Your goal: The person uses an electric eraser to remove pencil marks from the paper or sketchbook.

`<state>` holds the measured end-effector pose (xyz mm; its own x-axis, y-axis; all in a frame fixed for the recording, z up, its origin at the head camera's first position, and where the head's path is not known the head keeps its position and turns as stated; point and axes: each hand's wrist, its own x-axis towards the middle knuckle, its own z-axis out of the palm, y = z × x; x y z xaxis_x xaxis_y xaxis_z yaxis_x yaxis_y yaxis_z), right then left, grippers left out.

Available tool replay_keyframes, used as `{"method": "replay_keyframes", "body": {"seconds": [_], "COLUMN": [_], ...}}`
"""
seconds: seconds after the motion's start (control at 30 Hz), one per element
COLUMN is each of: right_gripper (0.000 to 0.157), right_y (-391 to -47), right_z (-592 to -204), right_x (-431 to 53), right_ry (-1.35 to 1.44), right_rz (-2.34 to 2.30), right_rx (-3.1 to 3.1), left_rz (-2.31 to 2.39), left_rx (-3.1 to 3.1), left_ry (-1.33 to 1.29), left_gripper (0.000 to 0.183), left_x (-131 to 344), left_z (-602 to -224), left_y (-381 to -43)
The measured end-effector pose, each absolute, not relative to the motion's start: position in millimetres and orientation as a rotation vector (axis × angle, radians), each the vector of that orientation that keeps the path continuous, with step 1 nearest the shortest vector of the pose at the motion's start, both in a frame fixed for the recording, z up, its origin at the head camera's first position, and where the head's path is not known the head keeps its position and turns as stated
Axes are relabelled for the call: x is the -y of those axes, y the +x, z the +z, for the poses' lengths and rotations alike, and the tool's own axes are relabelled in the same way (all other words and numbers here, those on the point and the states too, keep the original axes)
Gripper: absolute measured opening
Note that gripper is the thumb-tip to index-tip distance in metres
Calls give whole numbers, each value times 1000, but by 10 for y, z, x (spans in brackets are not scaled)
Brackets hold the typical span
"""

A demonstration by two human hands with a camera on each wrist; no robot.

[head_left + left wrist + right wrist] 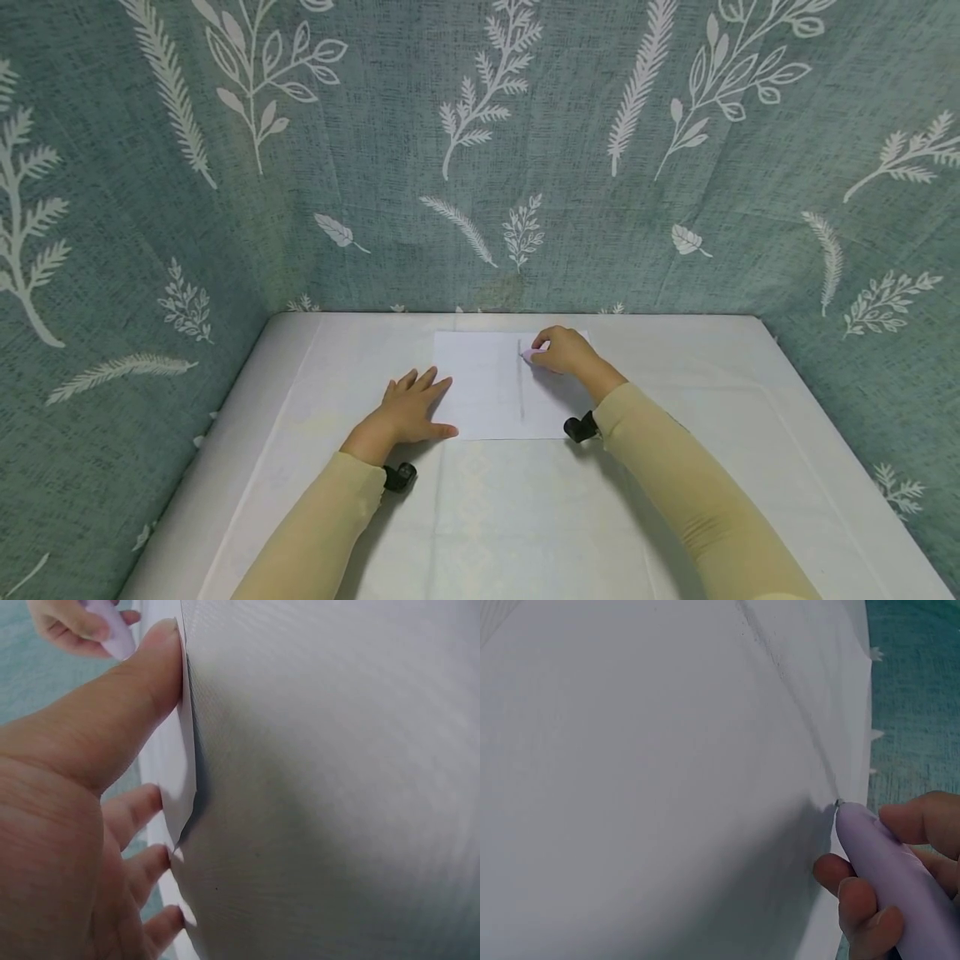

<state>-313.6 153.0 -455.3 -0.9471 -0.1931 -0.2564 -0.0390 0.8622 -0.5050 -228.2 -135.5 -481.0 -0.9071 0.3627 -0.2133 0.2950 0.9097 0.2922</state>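
A white sheet of paper [480,387] lies on the table with a grey straight line [521,392] running down it, right of the middle. My right hand [570,353] grips a thick lavender pen-shaped tool [889,874]. Its small dark tip meets the upper part of the line; whether it is a pen or a cutter cannot be told. My left hand [408,412] rests with spread fingers at the sheet's left edge. In the left wrist view the thumb [142,686] lies on the paper, near its slightly lifted edge.
A white cloth covers the table [510,517]. Green-blue fabric with white leaf patterns [390,167] hangs behind it and on both sides. Black wrist cameras sit at my left cuff [401,477] and right cuff [580,428].
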Motion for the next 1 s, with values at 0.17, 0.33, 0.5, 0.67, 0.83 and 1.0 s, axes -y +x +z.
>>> {"method": "replay_keyframes", "body": {"seconds": [0.17,0.33,0.5,0.67,0.83,1.0], "right_gripper": [31,30,28,29,28,27], "right_y": [-3151,-3156,-3157,-3166,-3177,-3205], "right_z": [-4558,-4551,-4540,-4531,-4543,-4572], "right_x": [-1534,-1535,-1534,-1507,-1504,-1498], "right_ry": [-204,-237,-218,-221,-229,-237], "right_rz": [-701,-646,-670,-672,-667,-670], "right_rx": [-2782,-2845,-2841,-2828,-2838,-2836], "left_rz": [355,355,352,357,351,342], "left_rx": [-2812,-2813,-2814,-2815,-2816,-2813], "left_ry": [495,501,499,499,500,501], "left_gripper": [93,93,93,93,94,94], "left_x": [1360,1366,1359,1364,1365,1367], "left_z": [-4827,-4845,-4843,-4847,-4865,-4859], "left_y": [-2290,-2298,-2306,-2310,-2317,-2321]}}
